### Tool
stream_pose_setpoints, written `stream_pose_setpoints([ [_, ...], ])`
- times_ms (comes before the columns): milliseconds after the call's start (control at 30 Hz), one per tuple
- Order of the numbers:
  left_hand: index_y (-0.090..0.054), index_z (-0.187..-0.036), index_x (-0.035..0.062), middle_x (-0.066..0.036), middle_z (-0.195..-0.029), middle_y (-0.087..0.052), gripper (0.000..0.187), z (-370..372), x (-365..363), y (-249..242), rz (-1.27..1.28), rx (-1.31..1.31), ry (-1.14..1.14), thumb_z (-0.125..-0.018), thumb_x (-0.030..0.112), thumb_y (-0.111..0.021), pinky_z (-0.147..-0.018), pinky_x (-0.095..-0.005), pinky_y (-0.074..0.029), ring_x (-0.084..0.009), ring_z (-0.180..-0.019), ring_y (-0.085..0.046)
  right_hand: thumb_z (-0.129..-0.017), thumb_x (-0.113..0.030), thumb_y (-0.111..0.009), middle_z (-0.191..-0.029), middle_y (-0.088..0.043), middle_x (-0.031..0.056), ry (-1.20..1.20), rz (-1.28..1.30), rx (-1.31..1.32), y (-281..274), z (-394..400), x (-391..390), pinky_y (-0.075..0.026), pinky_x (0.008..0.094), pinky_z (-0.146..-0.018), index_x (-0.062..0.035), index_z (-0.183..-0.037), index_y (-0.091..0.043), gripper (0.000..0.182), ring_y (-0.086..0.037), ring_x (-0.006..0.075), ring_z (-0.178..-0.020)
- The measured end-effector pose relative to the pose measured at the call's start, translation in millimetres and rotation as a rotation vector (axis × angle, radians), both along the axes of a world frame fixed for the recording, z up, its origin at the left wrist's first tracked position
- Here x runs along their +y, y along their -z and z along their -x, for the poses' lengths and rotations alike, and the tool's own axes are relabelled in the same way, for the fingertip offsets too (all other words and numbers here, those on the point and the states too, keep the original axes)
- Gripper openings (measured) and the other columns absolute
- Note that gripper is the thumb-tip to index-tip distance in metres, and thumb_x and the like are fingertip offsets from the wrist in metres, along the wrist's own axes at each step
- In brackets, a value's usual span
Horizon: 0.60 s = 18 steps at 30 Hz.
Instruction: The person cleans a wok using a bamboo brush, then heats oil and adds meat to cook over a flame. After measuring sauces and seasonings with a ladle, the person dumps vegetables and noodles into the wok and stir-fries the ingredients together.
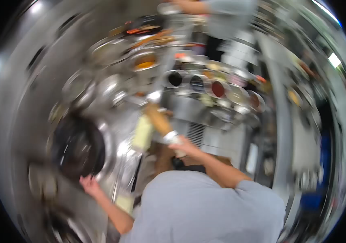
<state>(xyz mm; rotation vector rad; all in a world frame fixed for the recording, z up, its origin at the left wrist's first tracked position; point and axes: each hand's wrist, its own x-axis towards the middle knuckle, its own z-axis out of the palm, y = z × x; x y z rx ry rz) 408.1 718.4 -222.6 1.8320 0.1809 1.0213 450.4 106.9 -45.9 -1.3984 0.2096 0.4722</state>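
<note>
Motion blurs the whole head view. At the left, a dark wok (77, 148) sits on the steel range, with dark, shiny contents or surface. My left hand (90, 186) is at the wok's near rim, its fingers closed at the edge. In the middle, my right hand (184, 146) is wrapped around the near end of a long tan object with a white band (159, 120); it looks like a bottle or a brush, but blur hides which. It slants up and away to the left. Beside it is a pale yellow block-shaped thing (142, 133).
Several round seasoning containers (218, 89) stand in rows ahead. A pan with orange contents (144, 61) and metal bowls (79, 87) are on the range. Another person's grey sleeve (231, 18) shows at the top. A long steel counter (280, 121) runs along the right.
</note>
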Motion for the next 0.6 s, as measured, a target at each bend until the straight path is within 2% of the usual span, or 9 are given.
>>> stream_pose_setpoints([
  [33, -0.052, -0.126, 0.0011, -0.008, -0.078, -0.059, 0.033, 5, -63, -67, 0.667, -0.154, 0.078, -0.095, 0.011, -0.055, -0.086, -0.0372, -0.053, -0.0189, -0.076, -0.059, -0.082, -0.030, -0.078, -0.072, -0.056, 0.0014, -0.066, 0.012, -0.042, 27, -15, -4, -0.047, 0.0270, -0.041, -0.0085, -0.098, -0.055, 0.036, -0.058, 0.0114, -0.052],
  [67, -0.057, -0.119, 0.0011, -0.004, -0.066, -0.052, 0.027, 11, -85, -109, 1.047, -0.313, 0.151, -0.095, 0.011, -0.055, -0.076, -0.0319, -0.051, -0.0150, -0.062, -0.053, -0.084, -0.028, -0.077, -0.075, -0.057, 0.0024, -0.061, -0.001, -0.036, 19, -21, -1, -0.048, 0.0269, -0.041, -0.0070, -0.104, -0.054, 0.037, -0.059, 0.0125, -0.053],
  [100, -0.060, -0.109, 0.0009, 0.001, -0.057, -0.042, 0.020, 17, -91, -128, 1.289, -0.445, 0.332, -0.095, 0.014, -0.056, -0.062, -0.0289, -0.044, -0.0108, -0.052, -0.041, -0.089, -0.026, -0.071, -0.078, -0.058, 0.0036, -0.072, 0.027, -0.041, 14, -28, 5, -0.050, 0.0270, -0.043, -0.0063, -0.110, -0.052, 0.034, -0.060, 0.0139, -0.052],
  [133, -0.062, -0.104, 0.0012, 0.004, -0.054, -0.035, 0.020, 22, -84, -120, 1.314, -0.449, 0.237, -0.096, 0.019, -0.057, -0.054, -0.0270, -0.035, -0.0085, -0.049, -0.034, -0.090, -0.026, -0.069, -0.078, -0.057, 0.0033, -0.128, 0.087, -0.031, 17, -39, 10, -0.050, 0.0270, -0.043, -0.0060, -0.112, -0.052, 0.034, -0.059, 0.0140, -0.050],
  [167, -0.063, -0.098, 0.0032, 0.005, -0.053, -0.034, 0.023, 23, -102, -132, 1.365, -0.554, 0.204, -0.097, 0.026, -0.058, -0.051, -0.0265, -0.034, -0.0086, -0.047, -0.033, -0.091, -0.025, -0.068, -0.077, -0.056, 0.0032, -0.150, 0.097, -0.074, 21, -47, 17, -0.050, 0.0269, -0.042, -0.0061, -0.114, -0.050, 0.034, -0.059, 0.0135, -0.050],
  [267, -0.061, -0.090, 0.0063, 0.005, -0.051, -0.029, 0.028, 31, -122, -137, 1.381, -0.569, 0.098, -0.099, 0.032, -0.057, -0.049, -0.0258, -0.031, -0.0084, -0.045, -0.028, -0.092, -0.024, -0.066, -0.075, -0.055, 0.0043, -0.243, 0.074, -0.083, 12, -68, 33, -0.049, 0.0271, -0.041, -0.0058, -0.110, -0.049, 0.031, -0.059, 0.0139, -0.051],
  [333, -0.057, -0.082, 0.0097, 0.005, -0.051, -0.024, 0.035, 39, -141, -143, 1.399, -0.511, 0.070, -0.101, 0.038, -0.052, -0.048, -0.0270, -0.030, -0.0084, -0.044, -0.024, -0.093, -0.023, -0.066, -0.075, -0.055, 0.0045, -0.257, 0.077, -0.085, 8, -77, 35, -0.048, 0.0272, -0.041, -0.0057, -0.109, -0.048, 0.030, -0.059, 0.0142, -0.052],
  [500, -0.054, -0.079, 0.0122, 0.006, -0.053, -0.023, 0.037, 58, -157, -202, 1.302, -0.468, -0.028, -0.104, 0.037, -0.046, -0.047, -0.0267, -0.029, -0.0081, -0.045, -0.022, -0.091, -0.024, -0.067, -0.076, -0.056, 0.0046, -0.232, 0.051, -0.051, 25, -90, 39, -0.049, 0.0275, -0.040, -0.0060, -0.105, -0.050, 0.029, -0.059, 0.0137, -0.051],
  [600, -0.051, -0.079, 0.0122, 0.006, -0.055, -0.024, 0.035, 55, -158, -236, 1.240, -0.353, -0.034, -0.105, 0.035, -0.046, -0.046, -0.0256, -0.027, -0.0079, -0.045, -0.021, -0.092, -0.024, -0.066, -0.075, -0.055, 0.0047, -0.273, 0.014, -0.031, 33, -101, 42, -0.048, 0.0284, -0.040, -0.0064, -0.104, -0.049, 0.027, -0.058, 0.0144, -0.051],
])
